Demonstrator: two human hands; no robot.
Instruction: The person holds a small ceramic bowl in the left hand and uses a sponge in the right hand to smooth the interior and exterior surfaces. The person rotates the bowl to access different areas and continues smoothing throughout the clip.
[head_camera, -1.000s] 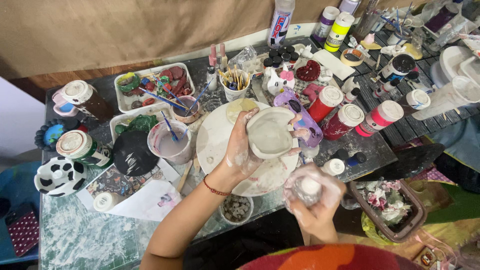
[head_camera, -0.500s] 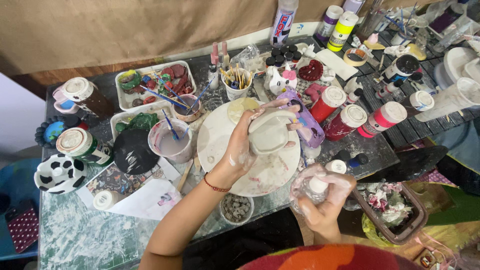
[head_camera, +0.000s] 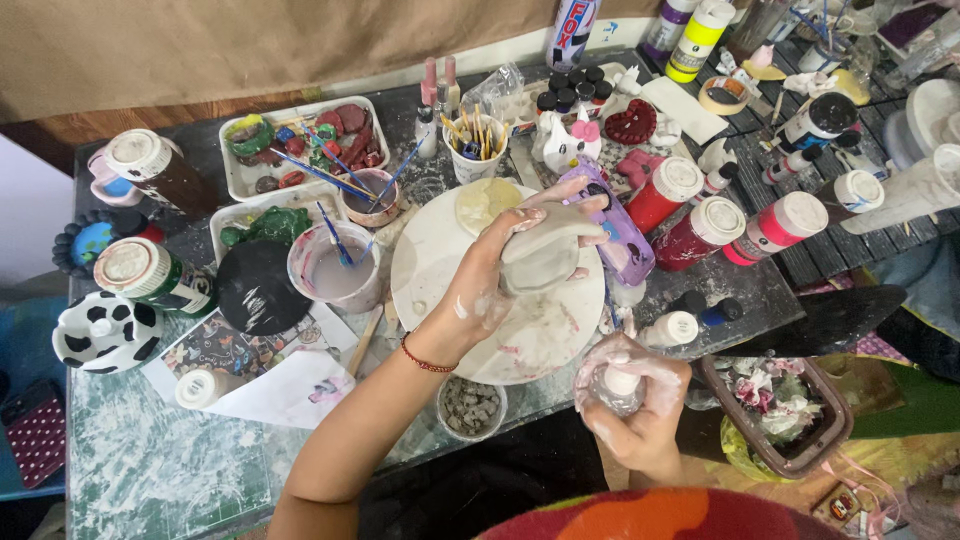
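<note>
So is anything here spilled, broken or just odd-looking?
Nothing looks broken. The table is smeared with white streaks, and both hands are coated too: the left hand grips a grey clay piece, the right hand a small bottle.

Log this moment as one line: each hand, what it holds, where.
left hand: grips grey clay piece over white round plate | right hand: wrapped round small bottle at table edge

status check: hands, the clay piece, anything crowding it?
Left hand grips grey clay piece above white round plate. Right hand wrapped around small white-capped bottle. Purple case, paint bottles close by.
</note>
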